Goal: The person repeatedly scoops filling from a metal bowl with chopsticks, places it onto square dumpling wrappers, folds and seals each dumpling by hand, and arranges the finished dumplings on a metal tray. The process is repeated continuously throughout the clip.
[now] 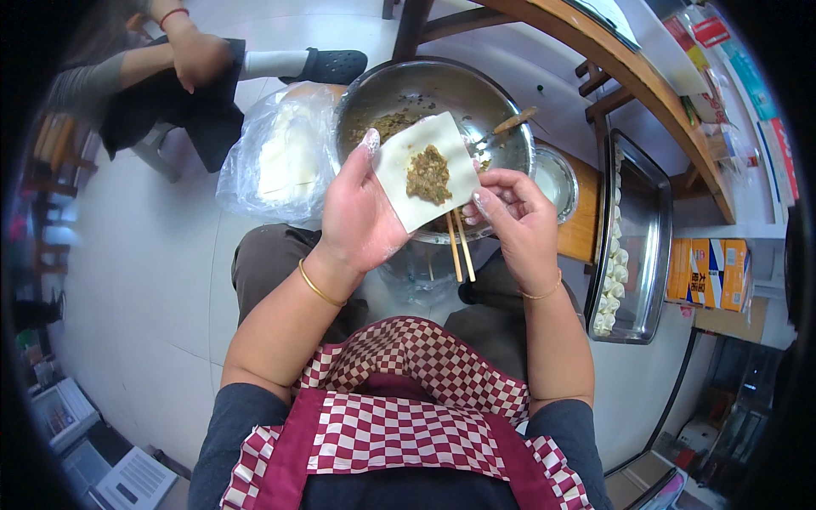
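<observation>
My left hand, floury at the thumb, holds a square dough wrapper on its palm and fingers. A mound of minced filling lies at the wrapper's middle. My right hand pinches the wrapper's right corner between thumb and fingers. Beneath is a large steel bowl with more filling inside. A wooden-handled utensil leans at its right rim. Wooden chopsticks stick out over the near rim. Left of the bowl, a stack of wrappers lies in a clear plastic bag.
Right of the bowl, a small bowl of liquid stands on a wooden bench. Beyond it, a dark tray holds a row of folded dumplings. A wooden table borders the upper right. Another person sits at the upper left.
</observation>
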`<state>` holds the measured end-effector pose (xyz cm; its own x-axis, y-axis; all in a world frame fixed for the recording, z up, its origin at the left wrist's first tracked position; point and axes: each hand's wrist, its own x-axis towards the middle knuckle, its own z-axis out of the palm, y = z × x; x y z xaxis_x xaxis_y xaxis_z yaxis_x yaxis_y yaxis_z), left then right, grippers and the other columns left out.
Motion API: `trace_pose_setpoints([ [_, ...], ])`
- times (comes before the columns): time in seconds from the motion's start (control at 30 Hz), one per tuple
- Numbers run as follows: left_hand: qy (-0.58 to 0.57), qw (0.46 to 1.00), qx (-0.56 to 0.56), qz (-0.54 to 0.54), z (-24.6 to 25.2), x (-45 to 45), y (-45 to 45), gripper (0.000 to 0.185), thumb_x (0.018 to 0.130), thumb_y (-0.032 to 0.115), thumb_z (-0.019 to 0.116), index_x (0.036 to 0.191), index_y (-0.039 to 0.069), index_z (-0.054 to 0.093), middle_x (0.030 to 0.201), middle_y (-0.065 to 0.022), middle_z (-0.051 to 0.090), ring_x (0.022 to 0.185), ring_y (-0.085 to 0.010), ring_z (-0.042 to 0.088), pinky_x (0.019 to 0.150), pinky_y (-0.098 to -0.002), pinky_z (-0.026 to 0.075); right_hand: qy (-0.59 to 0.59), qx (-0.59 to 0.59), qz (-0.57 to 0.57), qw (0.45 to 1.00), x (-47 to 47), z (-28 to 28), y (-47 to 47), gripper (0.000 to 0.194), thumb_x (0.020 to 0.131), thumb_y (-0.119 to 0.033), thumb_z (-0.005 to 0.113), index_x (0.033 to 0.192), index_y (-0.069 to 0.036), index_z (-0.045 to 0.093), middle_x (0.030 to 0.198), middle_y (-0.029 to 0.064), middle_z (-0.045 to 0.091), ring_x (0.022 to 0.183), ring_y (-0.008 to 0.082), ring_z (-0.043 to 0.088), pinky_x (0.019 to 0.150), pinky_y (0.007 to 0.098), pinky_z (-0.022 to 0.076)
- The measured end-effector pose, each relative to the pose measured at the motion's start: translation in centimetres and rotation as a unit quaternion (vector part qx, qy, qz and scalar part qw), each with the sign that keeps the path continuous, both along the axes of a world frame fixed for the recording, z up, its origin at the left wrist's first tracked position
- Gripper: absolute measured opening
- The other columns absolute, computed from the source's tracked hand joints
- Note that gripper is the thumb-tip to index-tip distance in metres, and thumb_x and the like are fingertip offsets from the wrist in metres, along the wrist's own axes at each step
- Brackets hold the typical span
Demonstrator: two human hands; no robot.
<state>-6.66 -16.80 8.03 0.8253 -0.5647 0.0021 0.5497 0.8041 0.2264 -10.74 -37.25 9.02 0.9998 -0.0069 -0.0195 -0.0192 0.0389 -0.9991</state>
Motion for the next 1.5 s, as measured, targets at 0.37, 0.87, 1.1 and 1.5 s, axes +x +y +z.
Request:
trace_pose_setpoints([
  [0.37, 0.060, 0.989, 0.109, -0.077, -2.7, -0.5, -0.9, 0.049, 0.107, 0.021, 0.042, 0.146, -0.008, 0.042, 0.146, -0.0242, 0.053, 0.131, -0.0352, 0.057, 0.114, -0.0507, 0.044, -0.127, -0.122, -0.020, 0.984, 2.2, 0.8, -2.0, 0.017, 0.095, -0.004, 0.070, 0.111, 0.001, 0.071, 0.100, 0.0036, 0.073, 0.091, 0.0088, 0.067, 0.082, 0.0244, 0.0539],
  [0.87, 0.094, 0.988, -0.084, -0.085, -0.3, 1.0, -1.0, 0.060, 0.109, 0.031, 0.038, 0.157, -0.003, 0.029, 0.159, -0.0313, 0.031, 0.148, -0.0453, 0.033, 0.122, -0.0580, 0.029, 0.097, -0.741, 0.014, 0.664, 1.1, -5.2, -11.2, 0.055, 0.083, -0.008, 0.065, 0.137, -0.018, 0.065, 0.160, 0.0231, 0.033, 0.153, 0.0475, 0.020, 0.123, 0.0611, 0.0197],
  [1.1, 0.027, 0.997, -0.073, -0.026, 0.4, 0.7, -1.9, 0.061, 0.108, 0.033, 0.032, 0.158, -0.003, 0.027, 0.162, -0.0251, 0.032, 0.149, -0.0458, 0.032, 0.123, -0.0564, 0.029, -0.066, -0.676, -0.056, 0.732, 0.6, -1.4, -7.9, 0.053, 0.076, 0.002, 0.063, 0.128, -0.012, 0.069, 0.155, 0.0222, 0.040, 0.150, 0.0476, 0.026, 0.122, 0.0578, 0.0246],
  [1.5, 0.024, 0.997, -0.033, 0.071, 0.2, 0.3, -2.7, 0.066, 0.110, 0.046, 0.018, 0.155, 0.000, 0.033, 0.157, -0.0216, 0.041, 0.145, -0.0430, 0.039, 0.123, -0.0528, 0.029, -0.366, -0.503, 0.029, 0.782, -1.3, 0.6, 2.4, 0.053, 0.074, 0.007, 0.060, 0.120, -0.015, 0.077, 0.154, 0.0224, 0.044, 0.148, 0.0498, 0.031, 0.122, 0.0554, 0.0259],
])
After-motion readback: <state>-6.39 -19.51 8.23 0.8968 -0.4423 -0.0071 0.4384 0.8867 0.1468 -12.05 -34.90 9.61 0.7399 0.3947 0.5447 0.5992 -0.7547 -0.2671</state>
